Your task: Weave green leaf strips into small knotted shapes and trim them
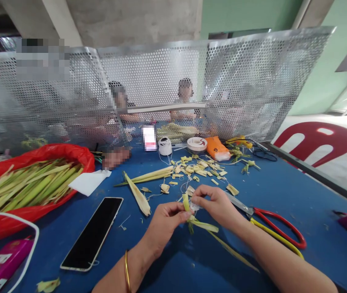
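Observation:
Near the front middle of the blue table, my left hand [165, 228] is closed on a pale green corn husk [205, 226]. One folded end stands up above the thumb, and long strips trail to the right below my hands. The fingers of my right hand [219, 205] pinch together at the upper end of this husk. A small whitish, translucent thing [195, 205] shows beside those fingertips; I cannot make out what it is. Scissors [279, 226] with one red and one yellow handle lie beside my right forearm. Cut husk pieces [202, 165] are scattered beyond my hands.
On the left are a red bag [69, 151] of husks and a black-screened phone [92, 234]. A thread spool [165, 146], a tape roll [197, 144] and an orange packet [217, 148] stand at the back. Behind a perforated metal screen [158, 65] people sit. A red chair [317, 132] is right.

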`<state>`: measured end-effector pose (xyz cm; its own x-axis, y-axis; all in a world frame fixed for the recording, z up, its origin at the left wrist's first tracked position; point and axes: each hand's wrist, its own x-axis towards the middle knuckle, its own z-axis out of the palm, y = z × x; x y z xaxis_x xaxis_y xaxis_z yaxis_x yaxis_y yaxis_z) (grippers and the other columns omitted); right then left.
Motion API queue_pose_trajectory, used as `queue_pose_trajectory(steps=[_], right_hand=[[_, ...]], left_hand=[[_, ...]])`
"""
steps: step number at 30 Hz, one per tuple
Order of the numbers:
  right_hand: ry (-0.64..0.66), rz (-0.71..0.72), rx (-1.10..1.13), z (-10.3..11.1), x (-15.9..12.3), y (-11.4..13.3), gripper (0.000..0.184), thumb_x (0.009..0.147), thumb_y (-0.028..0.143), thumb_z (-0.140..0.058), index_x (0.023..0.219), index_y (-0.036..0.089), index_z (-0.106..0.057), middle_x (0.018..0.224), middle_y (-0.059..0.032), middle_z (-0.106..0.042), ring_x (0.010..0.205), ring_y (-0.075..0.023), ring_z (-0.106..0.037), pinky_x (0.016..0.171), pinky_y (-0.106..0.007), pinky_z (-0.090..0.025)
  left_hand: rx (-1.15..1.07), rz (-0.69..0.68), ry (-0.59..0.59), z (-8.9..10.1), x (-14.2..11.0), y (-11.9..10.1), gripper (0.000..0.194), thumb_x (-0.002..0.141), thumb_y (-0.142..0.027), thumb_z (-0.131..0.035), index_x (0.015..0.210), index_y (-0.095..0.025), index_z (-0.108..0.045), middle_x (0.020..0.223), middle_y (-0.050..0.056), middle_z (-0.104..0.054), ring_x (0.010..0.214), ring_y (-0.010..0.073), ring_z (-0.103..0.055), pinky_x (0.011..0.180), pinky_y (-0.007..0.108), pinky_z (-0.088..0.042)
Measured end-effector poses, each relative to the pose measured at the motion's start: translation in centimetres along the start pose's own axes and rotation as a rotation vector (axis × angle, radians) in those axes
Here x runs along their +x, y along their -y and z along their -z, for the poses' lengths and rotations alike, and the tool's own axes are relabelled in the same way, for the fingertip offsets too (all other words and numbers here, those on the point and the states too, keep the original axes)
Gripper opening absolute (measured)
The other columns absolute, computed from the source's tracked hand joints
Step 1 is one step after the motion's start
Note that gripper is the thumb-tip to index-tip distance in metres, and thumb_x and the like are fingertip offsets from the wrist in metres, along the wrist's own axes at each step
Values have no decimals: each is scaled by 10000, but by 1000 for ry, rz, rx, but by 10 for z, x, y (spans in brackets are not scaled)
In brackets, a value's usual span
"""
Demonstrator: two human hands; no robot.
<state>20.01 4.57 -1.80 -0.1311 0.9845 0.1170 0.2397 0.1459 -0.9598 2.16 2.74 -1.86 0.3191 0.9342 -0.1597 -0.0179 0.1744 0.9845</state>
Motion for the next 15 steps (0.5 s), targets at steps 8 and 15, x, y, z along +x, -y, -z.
queue_pose_trajectory(steps=[8, 15], right_hand=[[-89, -397, 874, 13, 7, -5, 169, 685, 241, -760, 687, 148, -618, 667, 18, -606, 482, -45, -443, 462, -158, -406], [-281, -397, 1020, 31, 15, -4, 176, 701, 172, -730, 678, 155, -556, 557, 64, -513, 421, -30, -404, 404, -134, -405]], left_hand=[[-11, 85, -26, 2, 0, -1, 176, 691, -332, -739, 697, -157, -757, 730, 45, -678, 685, 128, -529, 623, 219, -402], [-84, 112, -43, 8, 3, 3, 189, 700, -340, -746, 760, -162, -760, 767, 41, -678, 721, 125, -551, 625, 202, -409]])
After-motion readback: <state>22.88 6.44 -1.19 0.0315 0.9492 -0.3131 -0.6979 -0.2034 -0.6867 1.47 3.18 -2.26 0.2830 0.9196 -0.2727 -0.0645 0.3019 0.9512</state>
